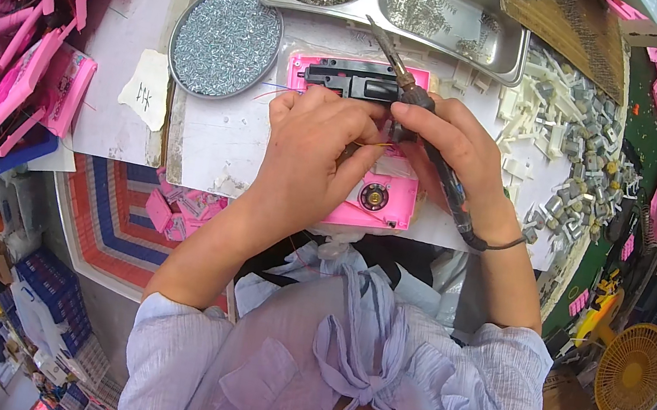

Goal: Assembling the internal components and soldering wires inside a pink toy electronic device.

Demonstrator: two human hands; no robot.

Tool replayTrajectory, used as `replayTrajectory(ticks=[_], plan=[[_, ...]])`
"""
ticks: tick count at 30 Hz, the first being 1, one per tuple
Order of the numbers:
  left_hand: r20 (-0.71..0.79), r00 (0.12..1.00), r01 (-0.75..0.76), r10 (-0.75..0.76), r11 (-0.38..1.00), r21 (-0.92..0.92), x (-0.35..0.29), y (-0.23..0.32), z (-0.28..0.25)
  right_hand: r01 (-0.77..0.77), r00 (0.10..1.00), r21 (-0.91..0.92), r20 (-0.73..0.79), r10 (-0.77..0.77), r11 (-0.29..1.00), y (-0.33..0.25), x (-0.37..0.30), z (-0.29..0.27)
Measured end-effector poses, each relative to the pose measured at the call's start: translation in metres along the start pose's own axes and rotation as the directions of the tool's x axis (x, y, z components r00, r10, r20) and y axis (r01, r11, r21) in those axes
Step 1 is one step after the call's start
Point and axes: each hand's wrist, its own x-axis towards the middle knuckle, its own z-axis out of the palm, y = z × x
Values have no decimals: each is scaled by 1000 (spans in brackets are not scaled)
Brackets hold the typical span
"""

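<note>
A pink plastic toy housing (393,212) lies in front of me. Its far part carries a long black plastic piece (351,79), and near its close edge sits a round dark disc with a light centre (373,196). My left hand (310,142) is over the housing, thumb and fingers pinched on a thin coloured wire. My right hand (469,146) grips a soldering iron (448,182), its metal tip pointing away and up to the left, its cord trailing at my wrist. The right fingertips reach close to the left ones; the housing's middle is mostly hidden beneath both hands.
A round dish of small silver screws (226,41) stands at far left, behind a torn paper scrap (145,91). A metal tray (509,52) holds small metal parts. White plastic pieces and small motors (572,195) pile at right. Pink housings (26,77) stack at left; a yellow fan (631,373) is lower right.
</note>
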Motion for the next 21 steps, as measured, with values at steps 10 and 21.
replayTrajectory(ticks=[10, 21], plan=[[-56, 998, -24, 28, 996, 80, -5, -2, 7, 0, 1000, -40, -4, -1, 999, 0, 2, -1], [-169, 981, -70, 93, 988, 135, -12, -7, 5, 30, 989, -108, -143, -45, 994, -5, -1, -4]])
